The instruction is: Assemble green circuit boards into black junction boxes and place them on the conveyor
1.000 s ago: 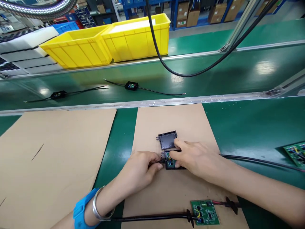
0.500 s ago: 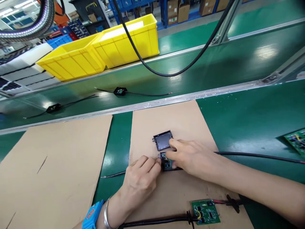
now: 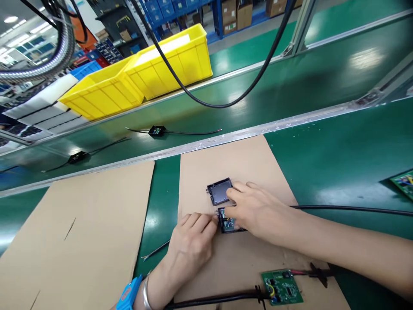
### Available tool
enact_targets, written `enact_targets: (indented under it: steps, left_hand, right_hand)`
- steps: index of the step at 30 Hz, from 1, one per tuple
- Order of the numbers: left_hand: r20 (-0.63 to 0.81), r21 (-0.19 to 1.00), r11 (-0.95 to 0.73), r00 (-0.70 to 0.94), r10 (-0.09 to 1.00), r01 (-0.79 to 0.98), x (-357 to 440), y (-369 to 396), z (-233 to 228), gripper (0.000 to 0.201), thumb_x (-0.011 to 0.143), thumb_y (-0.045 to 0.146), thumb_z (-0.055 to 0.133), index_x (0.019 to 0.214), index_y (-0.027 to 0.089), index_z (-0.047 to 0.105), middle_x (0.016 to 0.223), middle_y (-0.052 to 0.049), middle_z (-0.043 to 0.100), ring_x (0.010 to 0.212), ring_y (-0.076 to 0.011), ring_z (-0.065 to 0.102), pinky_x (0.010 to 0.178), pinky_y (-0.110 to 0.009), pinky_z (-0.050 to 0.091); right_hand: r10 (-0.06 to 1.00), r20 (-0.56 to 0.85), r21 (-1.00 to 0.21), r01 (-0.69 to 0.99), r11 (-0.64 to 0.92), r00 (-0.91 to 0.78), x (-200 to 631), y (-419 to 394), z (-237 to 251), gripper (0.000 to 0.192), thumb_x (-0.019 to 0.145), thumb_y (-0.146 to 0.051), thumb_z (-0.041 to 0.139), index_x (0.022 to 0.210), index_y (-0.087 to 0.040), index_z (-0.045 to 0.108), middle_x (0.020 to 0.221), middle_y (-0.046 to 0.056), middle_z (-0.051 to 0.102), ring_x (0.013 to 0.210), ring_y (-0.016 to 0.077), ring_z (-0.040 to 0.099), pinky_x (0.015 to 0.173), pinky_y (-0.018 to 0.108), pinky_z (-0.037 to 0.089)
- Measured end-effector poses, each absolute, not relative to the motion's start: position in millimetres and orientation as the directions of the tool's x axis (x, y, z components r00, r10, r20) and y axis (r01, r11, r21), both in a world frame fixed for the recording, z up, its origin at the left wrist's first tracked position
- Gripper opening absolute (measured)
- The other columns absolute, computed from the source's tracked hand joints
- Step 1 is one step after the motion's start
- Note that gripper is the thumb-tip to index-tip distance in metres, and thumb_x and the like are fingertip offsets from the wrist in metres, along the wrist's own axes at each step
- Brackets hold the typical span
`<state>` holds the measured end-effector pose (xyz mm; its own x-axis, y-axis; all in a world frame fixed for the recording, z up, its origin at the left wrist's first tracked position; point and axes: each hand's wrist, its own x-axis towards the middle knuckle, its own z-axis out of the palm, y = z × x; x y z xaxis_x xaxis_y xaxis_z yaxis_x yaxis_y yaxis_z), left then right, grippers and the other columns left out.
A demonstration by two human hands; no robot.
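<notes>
My left hand (image 3: 195, 241) is closed around a thin black cable (image 3: 158, 248) whose bare wire ends stick out to the left. Its fingertips meet the left edge of an open black plastic case (image 3: 223, 230) with a small circuit board (image 3: 229, 223) inside. From the other side, my right hand (image 3: 254, 206) grips that case, thumb and fingers bent over its right part and hiding it. Just beyond lies the case's other half, a shallow black cover (image 3: 220, 192), inner face up, close to my right fingertips. Another black cable (image 3: 351, 209) runs off to the right.
A green circuit board (image 3: 282, 287) with thick cables lies nearer me on the cardboard sheet (image 3: 222, 159). Another cardboard sheet (image 3: 103, 206) is to the left. Cabled boxes (image 3: 157, 131) lie past the metal rail (image 3: 226, 138). Yellow bins (image 3: 174, 62) and a hanging cable (image 3: 213, 105) stand beyond.
The camera view has shifted slightly. The cable's left end now hangs at a steeper slant below my left hand. Both hands stay at the case, with slight finger movement.
</notes>
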<state>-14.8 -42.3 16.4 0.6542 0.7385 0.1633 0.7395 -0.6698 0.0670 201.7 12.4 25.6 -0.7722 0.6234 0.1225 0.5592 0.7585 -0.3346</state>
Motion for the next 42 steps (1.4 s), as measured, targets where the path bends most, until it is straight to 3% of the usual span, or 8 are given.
enact_targets:
  steps: [5,9,12,15,19,28,37,42]
  left_hand:
    - [0.268,0.332,-0.606,0.544,0.795,0.723,-19.9,-43.6,11.2,0.026,0.09,0.007,0.05,0.112,0.019,0.06,0.103,-0.005,0.067,0.088,-0.0181,0.06,0.078,-0.033,0.051]
    - [0.289,0.416,-0.621,0.551,0.783,0.664,-21.6,-39.6,3.8,0.028,0.091,0.003,0.045,0.105,0.02,0.062,0.095,-0.004,0.068,0.083,-0.0161,0.061,0.073,-0.03,0.052]
    - [0.247,0.44,-0.604,0.557,0.793,0.664,-22.9,-36.4,3.6,0.028,0.091,0.003,0.042,0.1,0.019,0.063,0.091,-0.004,0.068,0.08,-0.0165,0.06,0.071,-0.031,0.052]
    - [0.183,0.43,-0.586,0.57,0.801,0.686,-21.3,-36.1,13.1,0.023,0.092,0.008,0.045,0.102,0.019,0.062,0.094,-0.005,0.066,0.083,-0.0184,0.059,0.075,-0.034,0.052]
    - [0.177,0.417,-0.65,0.645,0.744,0.635,-12.2,-40.0,29.4,0.02,0.091,0.012,0.047,0.106,0.016,0.059,0.104,-0.009,0.063,0.093,-0.0216,0.056,0.083,-0.039,0.05]
    - [0.083,0.221,-0.832,0.84,0.536,0.509,7.5,-36.4,15.0,0.044,0.094,0.012,0.039,0.138,0.011,0.044,0.14,-0.009,0.05,0.121,-0.0267,0.049,0.104,-0.046,0.042]
    - [0.066,0.213,-0.818,0.827,0.558,0.535,3.6,-47.6,13.3,0.042,0.095,0.007,0.033,0.134,0.009,0.049,0.135,-0.009,0.055,0.115,-0.024,0.052,0.099,-0.04,0.048]
    - [0.032,0.196,-0.822,0.834,0.551,0.535,4.8,-47.2,15.9,0.04,0.094,0.008,0.035,0.13,0.008,0.052,0.14,-0.009,0.048,0.111,-0.024,0.052,0.097,-0.038,0.048]
  right_hand:
    - [0.628,0.032,-0.389,0.57,0.724,-0.777,180.0,26.3,38.5,0.012,0.081,-0.029,0.07,0.077,-0.018,0.066,0.081,0.007,0.059,0.087,0.0229,0.049,0.072,0.033,0.036]
    - [0.649,-0.169,-0.295,0.667,0.684,-0.741,156.6,31.7,45.2,0.009,0.076,-0.017,0.071,0.08,-0.013,0.065,0.083,0.01,0.064,0.088,0.0239,0.052,0.067,0.032,0.037]
    - [0.659,-0.138,-0.207,0.673,0.711,-0.739,153.7,25.8,42.4,0.003,0.081,-0.01,0.063,0.082,-0.012,0.064,0.085,0.011,0.064,0.089,0.0242,0.052,0.071,0.034,0.038]
    - [0.649,0.014,-0.263,0.623,0.736,-0.761,172.0,19.6,37.1,0.008,0.084,-0.022,0.065,0.083,-0.014,0.061,0.084,0.008,0.061,0.089,0.0234,0.052,0.075,0.034,0.039]
    - [0.725,0.151,-0.469,0.597,0.651,-0.672,219.4,12.3,38.2,0.014,0.092,-0.031,0.057,0.089,-0.018,0.059,0.09,0.005,0.06,0.093,0.0196,0.052,0.08,0.032,0.042]
    - [0.828,-0.04,-0.589,0.683,0.432,-0.559,276.9,-10.1,25.2,0.016,0.094,-0.023,0.049,0.106,-0.018,0.059,0.103,0.007,0.063,0.095,0.0182,0.058,0.083,0.032,0.046]
    - [0.731,0.054,-0.582,0.574,0.577,-0.68,244.5,-12.8,20.3,0.023,0.088,-0.003,0.038,0.079,-0.015,0.056,0.077,0.004,0.053,0.073,0.0165,0.046,0.063,0.029,0.037]
    - [0.664,0.139,-0.424,0.562,0.71,-0.735,241.4,-11.9,16.1,0.03,0.074,0.008,0.036,0.073,-0.016,0.053,0.074,0.003,0.052,0.068,0.0168,0.039,0.059,0.031,0.029]
